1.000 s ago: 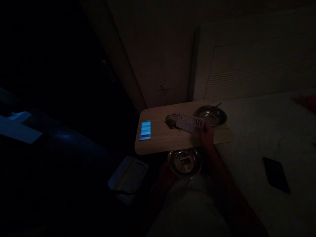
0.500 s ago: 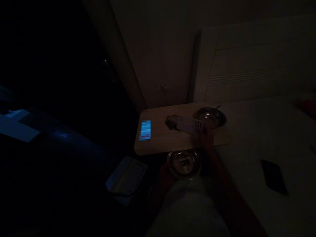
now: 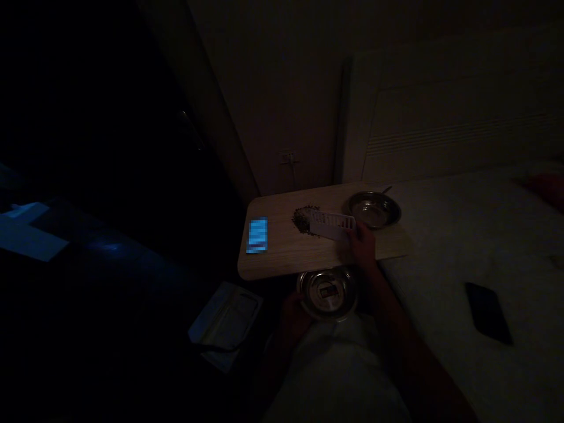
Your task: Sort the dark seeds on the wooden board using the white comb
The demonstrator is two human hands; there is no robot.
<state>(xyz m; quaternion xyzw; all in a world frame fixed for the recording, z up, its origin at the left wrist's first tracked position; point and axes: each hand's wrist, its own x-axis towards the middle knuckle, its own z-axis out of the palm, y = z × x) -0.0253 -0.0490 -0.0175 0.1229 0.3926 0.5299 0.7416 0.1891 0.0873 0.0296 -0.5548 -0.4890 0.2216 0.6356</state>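
Observation:
The light is very dim. In my right hand [image 3: 363,242], the fingers are closed around one end of a pale plastic piece with a row of slots [image 3: 332,227]; its exact kind does not show. The far end of this piece touches a pile of small dark grains [image 3: 302,220] on the wooden tabletop [image 3: 282,258]. My left hand [image 3: 296,311] grips the left rim of a shiny metal bowl [image 3: 350,288], held below the table's front edge and over my lap. A rectangular patch shows at the bowl's bottom.
Another metal bowl [image 3: 396,211] with a handle sticking out stands at the table's right end. A lit, blurred screen [image 3: 257,235] lies on the left. A pale box-like object [image 3: 227,323] sits lower left. On the bed [image 3: 440,282] is a dark flat object [image 3: 489,312].
The slotted piece and my right hand have shifted slightly left and toward me, and more of the grain pile shows. My left hand still holds the bowl. The view has moved a little.

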